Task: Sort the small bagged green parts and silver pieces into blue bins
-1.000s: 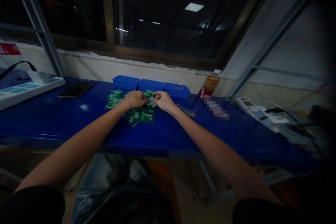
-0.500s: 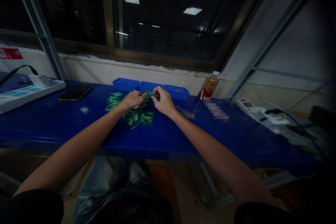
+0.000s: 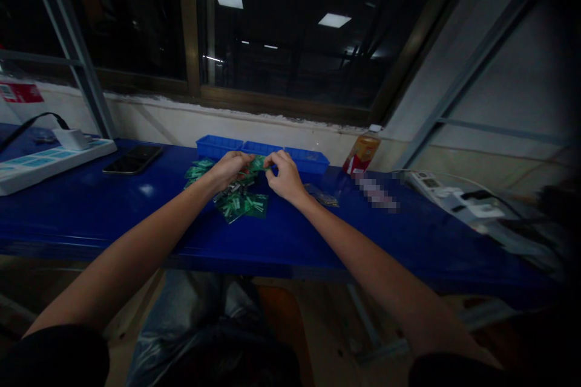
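Observation:
Between my two hands is a small green plastic bag (image 3: 258,162), pinched from both sides just in front of the blue bins. My left hand (image 3: 230,169) has its fingers closed on the bag's left side. On the right edge, the thumb and fingertips of my right hand (image 3: 285,176) are pressed together. What lies inside the held bag is too small to make out. Below and left of my hands, a pile of similar green bags (image 3: 240,204) with pale thin pieces in them rests on the blue table (image 3: 290,242).
Three blue bins (image 3: 218,145) stand in a row by the wall. To the left are a phone (image 3: 133,159) and a white power strip (image 3: 54,163). On the right lie a clear bag of small parts (image 3: 322,196), a drink bottle (image 3: 362,153) and another power strip (image 3: 454,201) with cables.
My left hand has turned slightly and lifted a little, and more of the green bag shows between my hands. My right hand stays almost in place.

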Demonstrator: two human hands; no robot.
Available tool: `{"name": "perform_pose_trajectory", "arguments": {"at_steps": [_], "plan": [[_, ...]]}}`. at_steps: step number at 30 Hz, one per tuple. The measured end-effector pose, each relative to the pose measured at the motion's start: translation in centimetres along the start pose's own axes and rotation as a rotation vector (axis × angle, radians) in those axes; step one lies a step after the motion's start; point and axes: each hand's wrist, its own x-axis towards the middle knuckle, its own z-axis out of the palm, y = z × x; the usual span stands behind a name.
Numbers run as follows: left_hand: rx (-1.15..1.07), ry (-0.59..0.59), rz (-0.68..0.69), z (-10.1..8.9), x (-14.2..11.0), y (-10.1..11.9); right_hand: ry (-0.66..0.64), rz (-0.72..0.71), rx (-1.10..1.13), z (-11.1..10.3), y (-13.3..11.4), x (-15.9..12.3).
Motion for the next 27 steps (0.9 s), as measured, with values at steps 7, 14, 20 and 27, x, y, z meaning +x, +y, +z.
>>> {"name": "perform_pose_trajectory", "arguments": {"at_steps": [7, 14, 20, 27], "plan": [[0.353, 0.166, 0.419, -0.4, 0.4, -0.4, -0.041, 0.324, 0.215, 0.6, 0.5, 0.4], [0.908, 0.069, 0.728, 0.1, -0.2, -0.4, -0.113, 0.842, 0.714, 0.8, 0.6, 0.6], [1.027, -0.013, 0.746, 0.3, -0.2, -0.6, -0.009, 0.794, 0.666, 0.8, 1.0, 0.7], [0.710, 0.079, 0.368, 0.4, -0.3, -0.3, 0.004, 0.264, 0.163, 0.7, 1.0, 0.3]]}}
